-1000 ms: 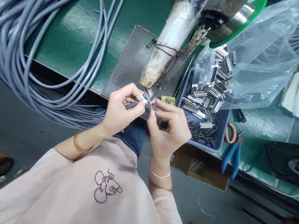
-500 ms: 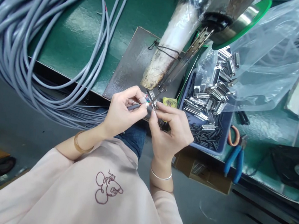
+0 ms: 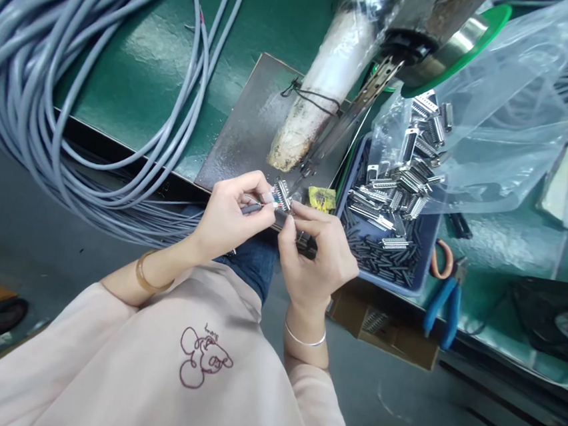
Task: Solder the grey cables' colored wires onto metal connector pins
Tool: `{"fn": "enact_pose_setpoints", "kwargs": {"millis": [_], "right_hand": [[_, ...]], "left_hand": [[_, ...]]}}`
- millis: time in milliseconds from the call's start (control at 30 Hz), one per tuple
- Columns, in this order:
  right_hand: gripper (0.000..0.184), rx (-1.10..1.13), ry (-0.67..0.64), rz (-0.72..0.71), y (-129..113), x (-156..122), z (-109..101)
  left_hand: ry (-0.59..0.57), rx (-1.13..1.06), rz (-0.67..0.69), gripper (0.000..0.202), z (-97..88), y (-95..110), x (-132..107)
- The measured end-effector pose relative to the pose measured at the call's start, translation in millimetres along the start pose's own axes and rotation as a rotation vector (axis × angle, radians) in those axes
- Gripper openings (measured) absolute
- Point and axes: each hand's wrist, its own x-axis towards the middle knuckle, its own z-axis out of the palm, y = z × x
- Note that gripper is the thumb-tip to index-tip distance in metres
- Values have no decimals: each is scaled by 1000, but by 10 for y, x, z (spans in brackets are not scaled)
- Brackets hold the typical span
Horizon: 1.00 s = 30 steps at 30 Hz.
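My left hand (image 3: 231, 214) pinches the stripped end of a grey cable (image 3: 251, 208), its thin coloured wires fanned toward a metal multi-pin connector (image 3: 282, 194). The wires meet the pin side of the connector; which ones are joined is too small to tell. My right hand (image 3: 318, 250) is closed, thumb and index finger at the connector's near right end. Just above the connector stands the tip of a soldering iron (image 3: 310, 168), beside a white wrapped tube (image 3: 305, 121) tied with black cord. Below them lies a dark metal plate (image 3: 242, 128).
At right a blue tray (image 3: 427, 267) holds several connectors (image 3: 412, 178) and small black sleeves (image 3: 394, 267). Beside it lie blue-handled pliers (image 3: 443, 309). A yellow sponge (image 3: 321, 198) sits near my right hand. Coiled grey cables (image 3: 32, 55) fill the left; a solder spool (image 3: 460, 52) hangs above.
Both hands have drawn slightly down and away from the iron's tip with the cable and connector. The connector now shows more fully between my fingers, and my right hand has shifted slightly left.
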Motion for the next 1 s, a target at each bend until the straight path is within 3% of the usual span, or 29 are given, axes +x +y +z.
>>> {"fn": "enact_pose_setpoints", "kwargs": {"millis": [167,267,367,467,533,633,767,833,900,1000], "right_hand": [[10,83,26,181,14,-19,-75],[13,231,-113,334,21,27,-161],[18,334,-195,378,5,69,-233],[19,361,-92,348,-31,39,-249],[19,322,-6,267,-55,-21,-237],[13,162,115,35,-74,-132,-209],[14,5,161,-253,-46,-267,-161],[13,45,111,-247,-10,-317,-132],[10,155,81,-149,30,-345,-122],[9,281,262,-43,75,-336,-197]], "left_hand": [[-86,23,26,10,-7,8,-109],[-195,60,107,8,-18,11,-210],[-260,45,151,4,-38,-8,-289],[-213,-84,17,20,-75,-33,-309],[-258,-246,-128,31,-114,-35,-290],[-422,-501,-298,28,-193,-1,-243],[-490,-677,-391,29,-277,58,-230],[-482,-700,-395,30,-283,54,-253],[-460,-682,-388,31,-264,27,-285],[-430,-629,-366,34,-210,-16,-330]]}}
